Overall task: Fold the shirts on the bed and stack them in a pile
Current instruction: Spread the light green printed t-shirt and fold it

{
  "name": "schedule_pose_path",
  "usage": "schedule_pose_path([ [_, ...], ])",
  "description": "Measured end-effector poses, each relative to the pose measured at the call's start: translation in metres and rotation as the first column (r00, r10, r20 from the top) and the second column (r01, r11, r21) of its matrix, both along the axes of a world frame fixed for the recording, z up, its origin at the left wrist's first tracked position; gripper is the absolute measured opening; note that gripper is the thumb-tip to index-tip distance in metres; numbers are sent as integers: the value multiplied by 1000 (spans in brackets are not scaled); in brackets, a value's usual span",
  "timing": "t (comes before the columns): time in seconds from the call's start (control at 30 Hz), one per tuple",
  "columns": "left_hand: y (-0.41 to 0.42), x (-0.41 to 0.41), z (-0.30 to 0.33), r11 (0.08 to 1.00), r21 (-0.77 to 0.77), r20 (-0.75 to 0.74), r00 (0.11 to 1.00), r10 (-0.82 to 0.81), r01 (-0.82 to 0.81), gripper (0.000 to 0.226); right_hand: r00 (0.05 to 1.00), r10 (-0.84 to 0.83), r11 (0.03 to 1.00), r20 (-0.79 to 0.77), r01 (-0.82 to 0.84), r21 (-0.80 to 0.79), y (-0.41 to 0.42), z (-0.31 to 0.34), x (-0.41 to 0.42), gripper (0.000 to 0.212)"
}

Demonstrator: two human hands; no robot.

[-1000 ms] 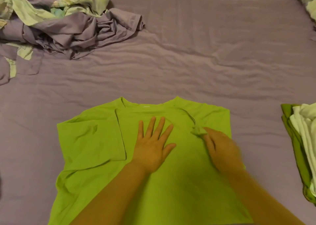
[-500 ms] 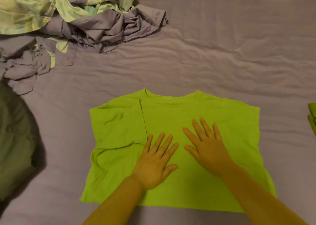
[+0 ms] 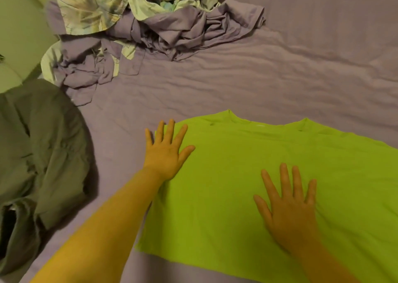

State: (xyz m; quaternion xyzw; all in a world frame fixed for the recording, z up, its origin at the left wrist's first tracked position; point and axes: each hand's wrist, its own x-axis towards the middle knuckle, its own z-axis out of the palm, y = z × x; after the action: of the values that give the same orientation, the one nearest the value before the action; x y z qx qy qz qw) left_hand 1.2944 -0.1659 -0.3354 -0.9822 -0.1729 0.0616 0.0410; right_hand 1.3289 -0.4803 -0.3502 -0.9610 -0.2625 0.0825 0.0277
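Observation:
A lime green shirt (image 3: 247,175) lies flat on the purple bed sheet (image 3: 280,78), collar away from me, its sides folded in. My left hand (image 3: 165,151) lies flat with spread fingers on the shirt's left edge, fingertips reaching onto the sheet. My right hand (image 3: 290,209) presses flat on the shirt's lower middle, fingers spread. Neither hand holds any cloth.
A crumpled heap of purple and pale green patterned cloth (image 3: 150,24) lies at the far left of the bed. A dark olive garment (image 3: 38,164) lies bunched at the left edge. A pale green surface (image 3: 17,35) shows beyond the bed's top left corner.
My view has swung left, so the shirt now sits lower right. My left hand has slid from the shirt's middle out to its left edge. My right hand stays flat on the shirt.

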Motion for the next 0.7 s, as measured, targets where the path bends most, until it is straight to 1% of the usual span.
schedule_pose_path([
  [0.07,-16,-8,-4,979,-107,12,984,176,-173,80,1000,12,1000,12,-12,9,-1,-4,1,64],
  [0.13,-35,-19,-5,931,-181,26,945,326,-316,81,999,13,1000,34,-14,17,-1,-5,0,64],
  [0.23,-53,-41,4,871,-261,70,892,446,-415,72,999,0,1000,34,0,10,0,0,-2,67],
  [0.3,-57,-51,13,821,-314,124,836,534,-477,72,1000,-12,1000,20,12,9,-1,5,-3,68],
  [0.37,-57,-54,22,747,-421,148,774,616,-515,71,1000,-29,1000,-11,29,2,0,11,-4,69],
  [0.4,-54,-53,21,674,-535,137,734,665,-510,66,998,-45,999,-31,45,2,3,14,-6,71],
  [0.43,-50,-51,22,570,-659,111,685,720,-492,60,996,-65,998,-63,65,3,8,16,-8,73],
  [0.47,-45,-48,24,444,-755,57,626,778,-483,55,993,-76,997,-92,78,11,14,19,-10,74],
  [0.5,-40,-46,26,319,-806,-24,565,825,-499,54,992,-72,997,-108,75,26,23,22,-13,76],
  [0.53,-36,-44,27,216,-824,-105,516,850,-524,57,993,-53,997,-109,58,46,33,25,-16,79],
  [0.57,-33,-42,28,144,-836,-161,488,858,-530,59,994,-24,997,-110,32,72,44,27,-19,84],
  [0.6,-30,-41,29,89,-857,-194,476,858,-508,59,993,3,994,-119,9,105,56,28,-22,90],
  [0.63,-29,-40,31,40,-890,-213,492,844,-454,53,987,15,991,-163,7,134,69,31,-25,93],
  [0.67,-31,-40,36,-18,-922,-239,530,814,-387,47,976,18,984,-216,21,174,82,35,-27,93],
  [0.7,-35,-40,46,-102,-940,-282,571,771,-326,46,962,21,970,-271,46,239,95,40,-29,91],
])
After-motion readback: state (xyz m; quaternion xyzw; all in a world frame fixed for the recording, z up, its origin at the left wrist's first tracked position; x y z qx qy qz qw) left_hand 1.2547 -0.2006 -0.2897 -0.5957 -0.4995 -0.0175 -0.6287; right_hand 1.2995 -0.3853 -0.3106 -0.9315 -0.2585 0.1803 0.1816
